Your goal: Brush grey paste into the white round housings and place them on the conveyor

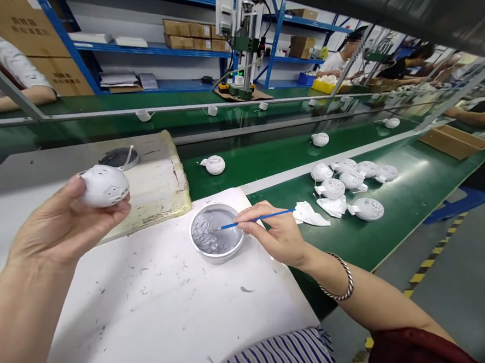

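Observation:
My left hand point(61, 220) holds a white egg-shaped perforated shell point(104, 186) up in its fingers, above the edge of a worn beige pad point(155, 192). My right hand point(274, 233) pinches a thin blue paintbrush point(256, 219). The brush tip reaches into a round metal bowl point(215, 257) of grey paint on a white work board point(165, 303). The tip itself is hidden in the paint's glare, and I cannot tell whether it touches the paint.
Several white shells point(351, 180) and a crumpled white cloth point(308, 214) lie on a green conveyor belt point(412, 235) to the right. A cardboard tray point(454, 141) stands farther along. Co-workers' arms point(480, 118) reach in beyond a glass panel point(271, 109).

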The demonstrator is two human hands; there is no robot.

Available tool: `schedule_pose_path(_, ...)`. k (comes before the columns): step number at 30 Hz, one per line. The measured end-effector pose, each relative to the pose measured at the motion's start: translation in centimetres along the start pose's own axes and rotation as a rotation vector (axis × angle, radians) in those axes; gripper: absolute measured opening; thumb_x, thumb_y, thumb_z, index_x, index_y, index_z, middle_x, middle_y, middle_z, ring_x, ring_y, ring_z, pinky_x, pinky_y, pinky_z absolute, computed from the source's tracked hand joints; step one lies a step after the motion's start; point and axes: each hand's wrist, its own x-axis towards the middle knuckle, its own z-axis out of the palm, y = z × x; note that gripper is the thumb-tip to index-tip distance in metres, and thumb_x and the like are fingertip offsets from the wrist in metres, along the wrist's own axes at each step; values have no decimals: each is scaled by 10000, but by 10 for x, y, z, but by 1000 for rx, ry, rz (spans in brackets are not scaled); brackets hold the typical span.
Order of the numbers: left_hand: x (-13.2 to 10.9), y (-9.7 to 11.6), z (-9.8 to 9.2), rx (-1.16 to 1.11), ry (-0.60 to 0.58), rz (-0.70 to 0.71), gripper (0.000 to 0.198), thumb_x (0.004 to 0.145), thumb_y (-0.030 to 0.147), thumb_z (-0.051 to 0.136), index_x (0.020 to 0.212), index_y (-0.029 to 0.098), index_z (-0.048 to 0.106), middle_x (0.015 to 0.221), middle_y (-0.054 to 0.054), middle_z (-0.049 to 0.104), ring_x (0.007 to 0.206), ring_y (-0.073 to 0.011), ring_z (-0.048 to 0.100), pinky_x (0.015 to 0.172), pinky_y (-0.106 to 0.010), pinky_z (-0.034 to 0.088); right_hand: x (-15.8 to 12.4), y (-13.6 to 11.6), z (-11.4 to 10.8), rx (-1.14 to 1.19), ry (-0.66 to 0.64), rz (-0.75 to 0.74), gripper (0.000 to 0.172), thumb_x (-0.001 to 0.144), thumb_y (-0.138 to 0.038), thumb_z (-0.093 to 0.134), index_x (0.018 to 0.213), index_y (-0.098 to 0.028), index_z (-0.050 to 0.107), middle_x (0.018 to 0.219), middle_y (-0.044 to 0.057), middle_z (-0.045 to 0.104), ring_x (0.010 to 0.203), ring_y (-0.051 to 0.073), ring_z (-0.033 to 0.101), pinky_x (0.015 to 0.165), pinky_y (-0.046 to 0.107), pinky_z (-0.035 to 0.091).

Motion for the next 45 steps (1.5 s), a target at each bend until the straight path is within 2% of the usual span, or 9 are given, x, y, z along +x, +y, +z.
schedule_pose_path(4,-11,-4,7,-6,4,-29,227,795,150,620,986,267,660,1308,36,580,1202,-246,530,800,-343,593,1,2,2,300,121,309,94,818,-253,674,757,-182,684,825,26,709,626,101,642,611,254,536)
schedule_pose_path(8,-21,-7,15,-74,-47,-5,305,708,116,577,997,123,671,1305,-142,563,1142,-359,554,646,-374,617,4,9,-4,509,257,500,139,780,-307,722,799,-177,676,784,5,694,603,63,599,632,214,517)
schedule_pose_path(13,-28,-17,12,75,-130,39,390,666,104,671,1040,214,683,1211,-76,611,1012,-266,607,675,-405,612,11,12,-10,765,393,687,216,694,-332,797,765,-173,668,772,-15,676,573,25,521,613,179,480)
schedule_pose_path(16,-34,-24,10,194,-206,17,434,656,172,770,1070,257,673,1042,-52,664,895,-212,641,737,-348,598,14,10,-10,814,443,763,248,661,-334,818,760,-168,662,786,-8,674,559,23,494,604,189,481)
schedule_pose_path(19,-40,-29,9,221,-280,11,399,696,308,772,1078,264,665,974,-43,668,836,-187,649,745,-295,584,16,8,-8,802,462,779,259,652,-339,823,745,-165,654,771,-15,662,550,18,480,595,185,471)
schedule_pose_path(23,-47,-30,11,170,-286,-28,391,763,486,666,1011,187,701,1022,-118,657,842,-251,638,674,-378,594,20,8,-7,822,442,794,246,662,-338,815,746,-169,658,777,-24,657,551,11,475,602,176,468)
schedule_pose_path(31,-54,-28,19,144,-268,-250,297,867,331,543,1016,134,707,940,-120,660,761,-250,632,624,-427,595,57,-6,-9,927,397,733,230,640,-306,827,770,-196,672,777,-50,670,552,-4,510,610,147,475)
schedule_pose_path(38,-59,-28,26,119,-294,-300,273,876,299,533,993,126,708,936,-112,651,745,-237,621,606,-429,595,100,-32,10,970,245,611,40,808,-228,681,779,-206,664,777,-59,671,547,-6,516,599,133,465)
schedule_pose_path(45,-63,-21,24,103,-274,-246,296,898,271,478,1003,117,710,952,-123,648,760,-243,622,604,-443,585,82,-31,32,817,166,473,113,765,-280,744,785,-189,681,797,-39,666,595,10,552,607,125,490)
